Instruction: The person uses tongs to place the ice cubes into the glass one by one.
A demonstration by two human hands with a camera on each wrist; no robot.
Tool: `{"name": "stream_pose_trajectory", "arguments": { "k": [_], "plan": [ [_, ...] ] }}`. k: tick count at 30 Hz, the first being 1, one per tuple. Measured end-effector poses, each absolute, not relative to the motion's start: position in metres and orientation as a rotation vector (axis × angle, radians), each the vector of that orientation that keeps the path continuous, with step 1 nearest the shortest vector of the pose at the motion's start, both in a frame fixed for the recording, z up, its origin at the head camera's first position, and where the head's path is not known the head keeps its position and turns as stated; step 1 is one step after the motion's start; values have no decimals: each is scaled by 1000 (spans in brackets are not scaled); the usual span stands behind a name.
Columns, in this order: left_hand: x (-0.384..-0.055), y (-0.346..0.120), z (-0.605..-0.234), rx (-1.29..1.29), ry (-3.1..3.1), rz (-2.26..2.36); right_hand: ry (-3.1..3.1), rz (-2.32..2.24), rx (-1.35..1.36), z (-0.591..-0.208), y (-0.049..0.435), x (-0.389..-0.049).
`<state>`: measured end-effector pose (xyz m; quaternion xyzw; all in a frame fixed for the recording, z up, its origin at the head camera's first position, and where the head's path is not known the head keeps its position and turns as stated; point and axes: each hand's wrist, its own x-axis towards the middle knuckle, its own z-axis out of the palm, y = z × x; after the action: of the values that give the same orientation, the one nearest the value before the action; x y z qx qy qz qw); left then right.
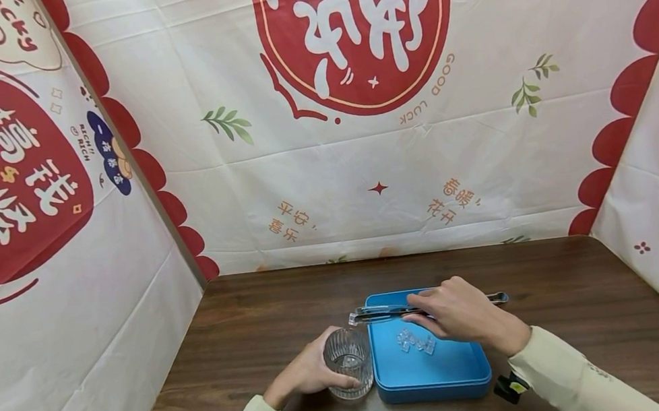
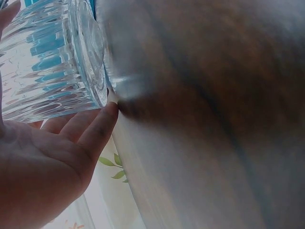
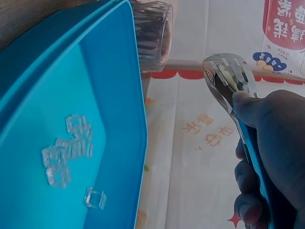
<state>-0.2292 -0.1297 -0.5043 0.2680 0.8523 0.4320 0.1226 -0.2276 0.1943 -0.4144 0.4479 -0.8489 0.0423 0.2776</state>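
Note:
My left hand (image 1: 311, 368) curls round a ribbed clear glass (image 1: 349, 379) on the table, thumb across its near side. In the left wrist view, the fingers (image 2: 97, 129) lie along the ribbed wall near the base. My right hand (image 1: 454, 310) grips metal tongs (image 3: 228, 78) with slotted ends, held level above a blue box (image 1: 436, 393). At the tips of the tongs, close to the glass's far rim, is a clear cube (image 1: 353, 319). Several clear cubes (image 3: 71, 148) lie on the floor of the box, mostly in one cluster.
The box stands just right of the glass on a dark wood table (image 1: 244, 317). Behind the table hangs a white printed cloth (image 1: 325, 165), with another at the left (image 1: 73, 316). A black wrist strap (image 1: 509, 388) sits by the right sleeve (image 1: 568, 368).

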Motion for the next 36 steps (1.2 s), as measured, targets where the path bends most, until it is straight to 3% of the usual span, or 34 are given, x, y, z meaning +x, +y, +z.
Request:
{"name": "stream_pose_trajectory", "arguments": {
  "k": [23,36],
  "plan": [
    [-227,-129,-504,643,2533,1171,-2318,99,1242,-421,172,-228],
    [-229,-129,-505,741,2530,1218,-2315,81,1258,-424,168,-229]
  ]
}}
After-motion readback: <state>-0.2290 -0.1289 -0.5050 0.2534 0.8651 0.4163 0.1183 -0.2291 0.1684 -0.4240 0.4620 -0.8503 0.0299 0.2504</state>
